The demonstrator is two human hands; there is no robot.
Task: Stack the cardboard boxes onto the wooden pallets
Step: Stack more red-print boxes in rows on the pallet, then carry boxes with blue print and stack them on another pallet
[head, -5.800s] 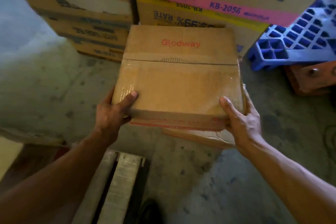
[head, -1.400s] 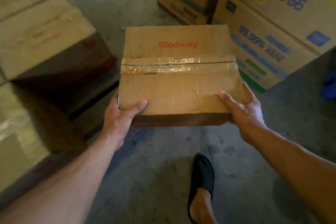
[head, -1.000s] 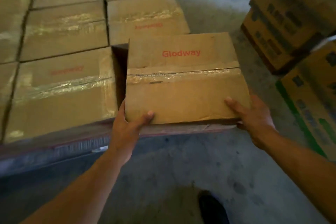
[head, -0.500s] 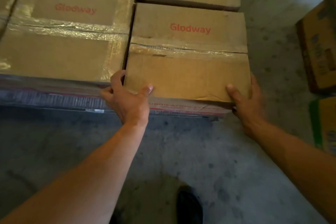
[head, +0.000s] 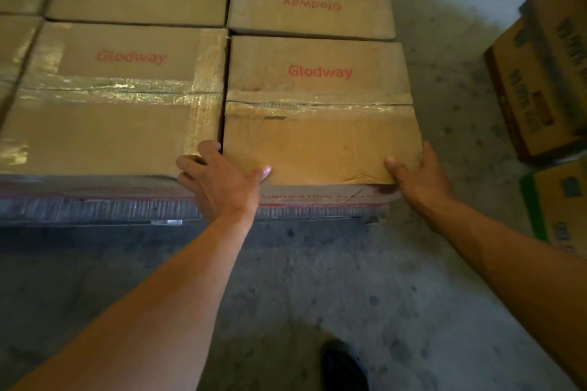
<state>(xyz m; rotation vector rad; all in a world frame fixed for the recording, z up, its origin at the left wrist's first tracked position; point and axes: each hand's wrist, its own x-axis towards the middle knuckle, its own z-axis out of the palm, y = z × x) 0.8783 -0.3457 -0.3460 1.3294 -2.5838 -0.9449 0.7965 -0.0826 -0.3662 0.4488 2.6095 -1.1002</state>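
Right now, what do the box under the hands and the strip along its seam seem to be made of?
Glodway box: brown cardboard, matte, dented at its near edge; probably corrugated. Seam strip: apparently clear plastic packing tape, glossy and wrinkled, glinting in the light.

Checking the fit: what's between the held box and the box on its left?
Head view: a narrow dark gap left of the held box, fingers of the left hand at its near end.

One view only, head-worn, wide-angle, pitched forward and steeply down. Close range: forearms enter from the bottom corners, left hand (head: 219,182) and right hand (head: 421,176) gripping the near box (head: 320,136) mid-frame. Other boxes (head: 120,79) fill the top, concrete floor (head: 301,279) the bottom.
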